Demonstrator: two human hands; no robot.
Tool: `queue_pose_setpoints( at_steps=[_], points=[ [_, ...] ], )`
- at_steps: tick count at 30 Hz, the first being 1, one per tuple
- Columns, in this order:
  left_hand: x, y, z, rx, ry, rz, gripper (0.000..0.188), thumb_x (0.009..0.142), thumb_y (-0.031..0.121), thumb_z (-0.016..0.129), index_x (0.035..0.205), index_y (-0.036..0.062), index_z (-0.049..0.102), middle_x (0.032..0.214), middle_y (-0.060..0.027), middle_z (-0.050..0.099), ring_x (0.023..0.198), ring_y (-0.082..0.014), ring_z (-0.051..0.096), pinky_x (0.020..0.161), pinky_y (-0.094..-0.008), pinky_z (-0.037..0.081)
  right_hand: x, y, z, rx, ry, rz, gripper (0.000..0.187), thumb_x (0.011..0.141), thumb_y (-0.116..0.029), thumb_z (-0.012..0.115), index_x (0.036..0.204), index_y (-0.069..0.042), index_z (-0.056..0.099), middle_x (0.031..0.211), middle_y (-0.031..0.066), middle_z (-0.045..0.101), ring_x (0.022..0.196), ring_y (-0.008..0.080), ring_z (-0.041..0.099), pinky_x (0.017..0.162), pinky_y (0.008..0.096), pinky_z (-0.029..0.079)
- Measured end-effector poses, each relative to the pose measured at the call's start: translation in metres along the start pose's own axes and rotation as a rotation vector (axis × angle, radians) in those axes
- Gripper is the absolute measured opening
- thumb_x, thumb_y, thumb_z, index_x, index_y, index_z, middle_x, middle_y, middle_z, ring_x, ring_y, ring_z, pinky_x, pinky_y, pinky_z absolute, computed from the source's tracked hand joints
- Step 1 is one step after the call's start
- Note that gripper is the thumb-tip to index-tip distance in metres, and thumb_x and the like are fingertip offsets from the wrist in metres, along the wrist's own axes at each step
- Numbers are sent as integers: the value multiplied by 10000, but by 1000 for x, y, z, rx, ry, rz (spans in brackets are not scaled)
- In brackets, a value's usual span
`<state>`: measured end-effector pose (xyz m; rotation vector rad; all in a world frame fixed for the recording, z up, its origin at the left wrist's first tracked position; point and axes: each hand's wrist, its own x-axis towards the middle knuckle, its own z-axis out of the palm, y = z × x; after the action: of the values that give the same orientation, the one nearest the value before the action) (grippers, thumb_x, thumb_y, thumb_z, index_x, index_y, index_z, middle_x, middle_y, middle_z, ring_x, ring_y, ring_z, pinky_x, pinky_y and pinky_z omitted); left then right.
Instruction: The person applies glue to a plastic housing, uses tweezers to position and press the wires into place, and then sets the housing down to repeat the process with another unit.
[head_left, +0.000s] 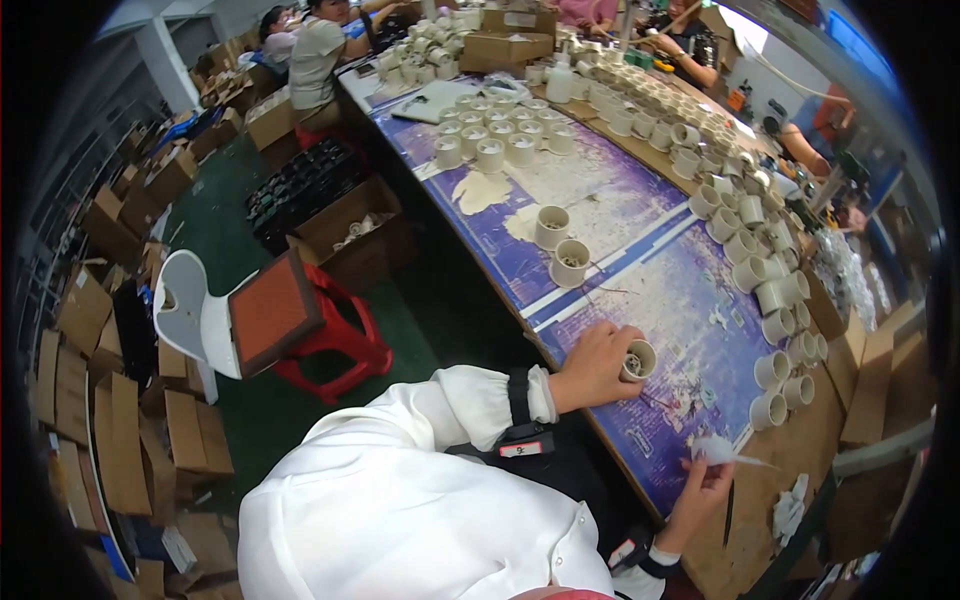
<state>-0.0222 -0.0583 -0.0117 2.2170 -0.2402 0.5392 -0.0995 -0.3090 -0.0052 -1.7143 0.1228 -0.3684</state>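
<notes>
Head view: long table (640, 290) w/ worn blue-purple mat, running from near the person to far end. Landmark = the cream cup (638, 359) in the left hand.

Containers: that cup is a short cream cylinder, open end up, something small & dark inside – can't tell what. Two more cream cups (562, 246) stand up-table from it, well apart from it, touching each other; insides dim. A cluster of same cups (495, 135) farther up the table. A long row of cups (760, 270) runs along the table's far edge, to the right of the held cup, many lying on their sides. Open cardboard box (352, 232) on the floor left of the table, pale parts inside. Red stool (305, 325) near it.

Hands: left hand (597, 365) curled round the cup, fingers closed on its side, cup resting on the mat at the table's near edge. Right hand (703, 490), below-right of the cup, fingers pinched on a thin white strip (725, 452) w/ pointed end; no contact w/ the cup.
</notes>
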Motion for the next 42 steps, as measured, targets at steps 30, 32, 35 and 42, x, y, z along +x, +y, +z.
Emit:
queue_pose_setpoints(
  at_steps=[30, 32, 35, 42],
  points=[
    [-5, 0, 0, -38, 67, 13, 576, 644, 249, 810, 1129, 79, 548, 950, -122, 628, 957, -322, 550, 828, -429, 445, -11, 9, 3, 117, -97, 34, 272, 987, -159, 587, 1194, 14, 555, 1023, 86, 666, 819, 120, 602, 683, 231, 451],
    [-7, 0, -2, -16, 75, 21, 572, 664, 254, 807, 1143, 74, 551, 943, -105, 635, 949, -315, 550, 821, -423, 447, -11, 8, 5, 103, -97, 35, 270, 983, -154, 592, 1192, 14, 556, 1014, 80, 662, 811, 115, 597, 679, 226, 449],
    [-4, 1, -2, -6, 76, 19, 570, 676, 260, 807, 1150, 71, 552, 956, -104, 638, 947, -314, 550, 818, -422, 449, -15, 3, 9, 78, -100, 43, 266, 977, -142, 603, 1188, 13, 560, 995, 67, 655, 796, 105, 587, 673, 217, 445],
    [-5, 4, 0, 14, 3, 17, 599, 687, 273, 814, 1180, 59, 549, 1058, -145, 625, 960, -335, 550, 834, -428, 454, -17, 6, 3, 33, -149, 109, 248, 948, -109, 648, 1165, -17, 572, 971, 18, 642, 786, 66, 564, 675, 209, 441]
  ],
)
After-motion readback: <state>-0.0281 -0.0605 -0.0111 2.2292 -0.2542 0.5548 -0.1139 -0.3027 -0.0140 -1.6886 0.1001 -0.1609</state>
